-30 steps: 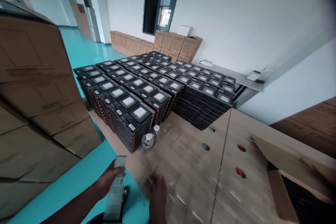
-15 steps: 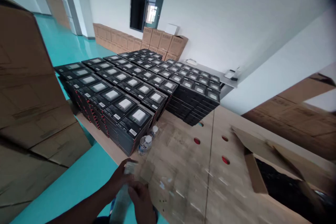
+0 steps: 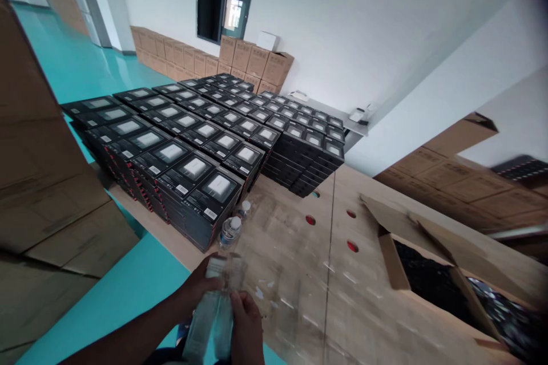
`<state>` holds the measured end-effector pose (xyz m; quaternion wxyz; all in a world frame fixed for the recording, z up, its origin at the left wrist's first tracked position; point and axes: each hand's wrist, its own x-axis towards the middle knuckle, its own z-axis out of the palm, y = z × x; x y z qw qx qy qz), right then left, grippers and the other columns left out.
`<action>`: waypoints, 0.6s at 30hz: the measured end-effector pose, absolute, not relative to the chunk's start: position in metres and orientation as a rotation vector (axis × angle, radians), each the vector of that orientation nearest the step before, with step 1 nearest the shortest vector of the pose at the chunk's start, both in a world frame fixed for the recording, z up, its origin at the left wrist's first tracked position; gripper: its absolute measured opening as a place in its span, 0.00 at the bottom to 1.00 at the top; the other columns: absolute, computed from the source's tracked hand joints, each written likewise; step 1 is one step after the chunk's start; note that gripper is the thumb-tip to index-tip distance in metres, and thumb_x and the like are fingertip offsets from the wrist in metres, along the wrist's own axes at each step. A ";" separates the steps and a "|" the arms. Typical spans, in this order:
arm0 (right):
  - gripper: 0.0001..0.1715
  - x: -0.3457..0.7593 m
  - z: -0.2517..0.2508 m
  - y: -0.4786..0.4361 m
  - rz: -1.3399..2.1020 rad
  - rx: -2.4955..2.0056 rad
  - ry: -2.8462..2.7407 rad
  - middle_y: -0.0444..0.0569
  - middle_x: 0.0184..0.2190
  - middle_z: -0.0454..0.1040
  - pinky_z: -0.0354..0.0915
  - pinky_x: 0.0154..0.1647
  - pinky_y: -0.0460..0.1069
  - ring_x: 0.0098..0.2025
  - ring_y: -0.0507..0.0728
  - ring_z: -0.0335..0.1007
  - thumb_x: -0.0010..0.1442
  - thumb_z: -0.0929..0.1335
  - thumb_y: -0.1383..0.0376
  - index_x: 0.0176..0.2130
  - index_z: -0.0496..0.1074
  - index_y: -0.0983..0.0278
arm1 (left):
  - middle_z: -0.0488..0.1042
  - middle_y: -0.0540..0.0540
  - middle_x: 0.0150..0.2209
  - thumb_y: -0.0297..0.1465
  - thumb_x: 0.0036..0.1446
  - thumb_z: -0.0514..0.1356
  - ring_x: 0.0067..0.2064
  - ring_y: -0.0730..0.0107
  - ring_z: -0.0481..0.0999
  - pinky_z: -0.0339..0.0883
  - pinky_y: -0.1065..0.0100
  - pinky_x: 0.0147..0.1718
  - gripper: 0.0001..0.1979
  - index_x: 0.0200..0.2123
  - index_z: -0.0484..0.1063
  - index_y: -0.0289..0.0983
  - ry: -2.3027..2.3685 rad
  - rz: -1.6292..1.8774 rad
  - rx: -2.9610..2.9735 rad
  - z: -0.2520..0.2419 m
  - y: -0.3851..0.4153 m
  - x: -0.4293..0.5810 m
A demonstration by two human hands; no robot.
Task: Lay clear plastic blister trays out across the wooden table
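My left hand [image 3: 204, 284] is closed around a long, pale translucent plastic piece [image 3: 199, 328] that hangs toward my lap. Close beside it, my right hand [image 3: 248, 319] grips a similar translucent piece [image 3: 224, 333], with the thumb on its edge. A narrow gap runs between the two lengths; whether they are joined, I cannot tell. Just beyond my hands, a clear water bottle [image 3: 230, 232] with a white cap stands on the wooden table [image 3: 295, 291], and a second bottle [image 3: 244, 211] stands behind it. Both bottles are next to the stacked black boxes [image 3: 205, 194].
An open carton [image 3: 391, 265] with dark contents sits at the right. Tall brown cartons [image 3: 47, 182] rise on the left beside the turquoise floor [image 3: 141, 291]. More cartons [image 3: 257, 63] line the back wall. The tabletop has several round holes [image 3: 310, 220].
The view has swung a little to the right. Between my hands, one translucent length now shows as two side by side, and my right hand has shifted slightly right.
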<state>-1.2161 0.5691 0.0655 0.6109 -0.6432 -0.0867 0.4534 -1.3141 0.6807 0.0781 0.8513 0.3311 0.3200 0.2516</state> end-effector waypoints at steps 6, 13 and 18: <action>0.22 -1.220 0.062 0.573 0.992 -1.554 -0.304 0.41 0.18 0.66 0.60 0.27 0.47 0.24 0.52 0.59 0.46 0.73 0.49 0.20 0.68 0.63 | 0.77 0.42 0.46 0.34 0.36 0.72 0.46 0.53 0.74 0.66 0.61 0.44 0.40 0.56 0.66 0.38 0.714 0.523 0.708 0.073 0.682 -1.311; 0.23 -1.221 0.069 0.571 1.038 -1.547 -0.357 0.41 0.18 0.65 0.60 0.29 0.47 0.25 0.52 0.59 0.46 0.73 0.48 0.19 0.68 0.64 | 0.77 0.41 0.45 0.30 0.37 0.70 0.44 0.56 0.75 0.66 0.62 0.42 0.50 0.64 0.53 0.36 0.763 0.443 0.652 0.071 0.684 -1.319; 0.23 -1.216 0.063 0.565 0.993 -1.544 -0.301 0.41 0.19 0.67 0.62 0.30 0.47 0.26 0.52 0.60 0.49 0.72 0.48 0.21 0.69 0.63 | 0.77 0.42 0.42 0.33 0.36 0.71 0.42 0.56 0.76 0.67 0.61 0.41 0.48 0.62 0.58 0.37 0.797 0.498 0.606 0.075 0.679 -1.316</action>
